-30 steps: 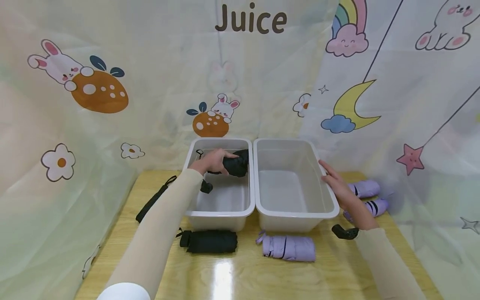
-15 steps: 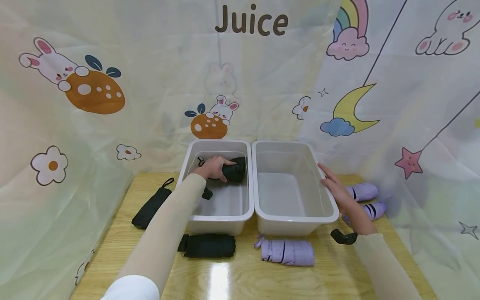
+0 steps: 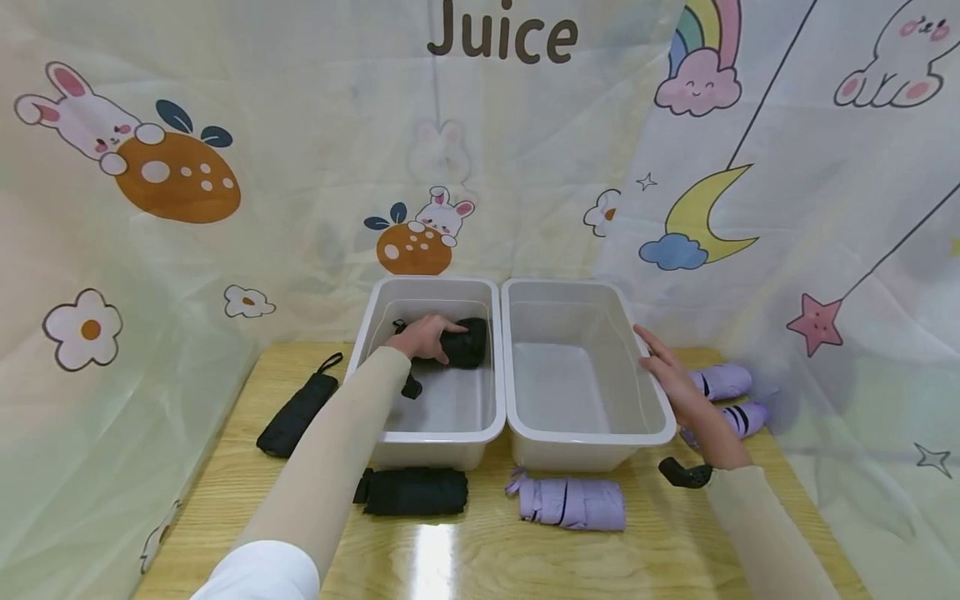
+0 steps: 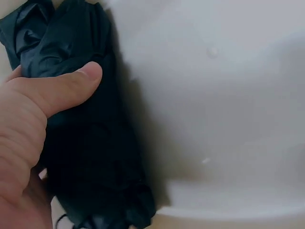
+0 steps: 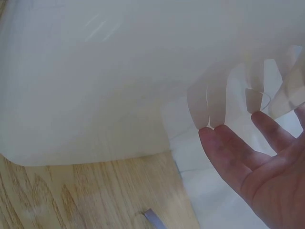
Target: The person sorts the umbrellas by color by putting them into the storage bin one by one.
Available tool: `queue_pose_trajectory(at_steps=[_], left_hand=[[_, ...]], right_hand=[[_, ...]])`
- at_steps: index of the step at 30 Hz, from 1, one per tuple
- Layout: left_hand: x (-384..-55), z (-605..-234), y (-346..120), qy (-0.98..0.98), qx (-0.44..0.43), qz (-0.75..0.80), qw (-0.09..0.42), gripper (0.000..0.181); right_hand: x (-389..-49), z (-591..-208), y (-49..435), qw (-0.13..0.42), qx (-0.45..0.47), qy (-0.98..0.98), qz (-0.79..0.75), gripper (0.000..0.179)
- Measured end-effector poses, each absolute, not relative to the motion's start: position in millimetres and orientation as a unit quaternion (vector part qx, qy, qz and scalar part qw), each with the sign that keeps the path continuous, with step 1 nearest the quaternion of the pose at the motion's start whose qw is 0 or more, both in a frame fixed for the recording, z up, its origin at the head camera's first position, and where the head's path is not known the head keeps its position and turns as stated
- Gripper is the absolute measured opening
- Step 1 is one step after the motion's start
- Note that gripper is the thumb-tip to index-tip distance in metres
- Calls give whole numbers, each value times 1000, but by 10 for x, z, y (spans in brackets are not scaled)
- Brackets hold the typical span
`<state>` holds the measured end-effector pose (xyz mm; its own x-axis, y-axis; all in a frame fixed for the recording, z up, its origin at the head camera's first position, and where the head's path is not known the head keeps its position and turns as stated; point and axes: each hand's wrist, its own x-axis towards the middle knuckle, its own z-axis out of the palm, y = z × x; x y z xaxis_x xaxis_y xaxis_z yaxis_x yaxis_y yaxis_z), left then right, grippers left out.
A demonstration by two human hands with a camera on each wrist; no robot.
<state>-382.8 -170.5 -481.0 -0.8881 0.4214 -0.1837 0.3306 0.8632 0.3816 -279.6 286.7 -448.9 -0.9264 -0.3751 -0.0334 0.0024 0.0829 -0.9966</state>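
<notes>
Inside the left white bin [image 3: 438,454], my left hand [image 3: 422,337] grips a folded black umbrella [image 3: 468,343] that lies crosswise toward the back. The left wrist view shows the thumb [image 4: 71,90] laid over the umbrella's dark fabric [image 4: 95,129], close over the bin's floor; the other fingers are mostly hidden beneath. My right hand [image 3: 678,392] is at the right side of the right white bin [image 3: 581,452]. Its fingers are extended, and in the right wrist view the fingertips [image 5: 206,136] touch the bin's outer wall [image 5: 109,114].
A black folded umbrella [image 3: 416,492] lies before the left bin and another black umbrella [image 3: 300,414] to its left. One purple umbrella [image 3: 572,502] is in front of the right bin. Two more purple umbrellas, the farther purple umbrella [image 3: 723,381] and the nearer purple umbrella [image 3: 746,418], lie beyond my right forearm.
My left hand has lowered the black umbrella deeper into the left bin and a little toward me. The right hand keeps its place against the right bin. The head view has shifted slightly.
</notes>
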Motion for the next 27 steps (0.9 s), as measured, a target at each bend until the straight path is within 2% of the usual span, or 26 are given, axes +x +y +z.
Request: queue_pose_trajectory(at_steps=[7, 14, 20, 27], left_hand=[[-3806, -4617, -1670, 944, 208, 233, 105, 67], [-3589, -3995, -1707, 922, 230, 306, 62, 66], [-3334, -3529, -2017, 912, 237, 334, -24, 65], [-3007, -3420, -2730, 902, 187, 380, -85, 63]], right_hand=[[-2780, -4473, 2861, 133, -121, 731, -658, 59], [-2787, -4475, 2853, 143, -123, 740, -646, 60], [-2783, -4487, 2868, 150, -136, 736, -646, 61], [-2766, -4466, 2883, 150, -167, 716, -661, 62]])
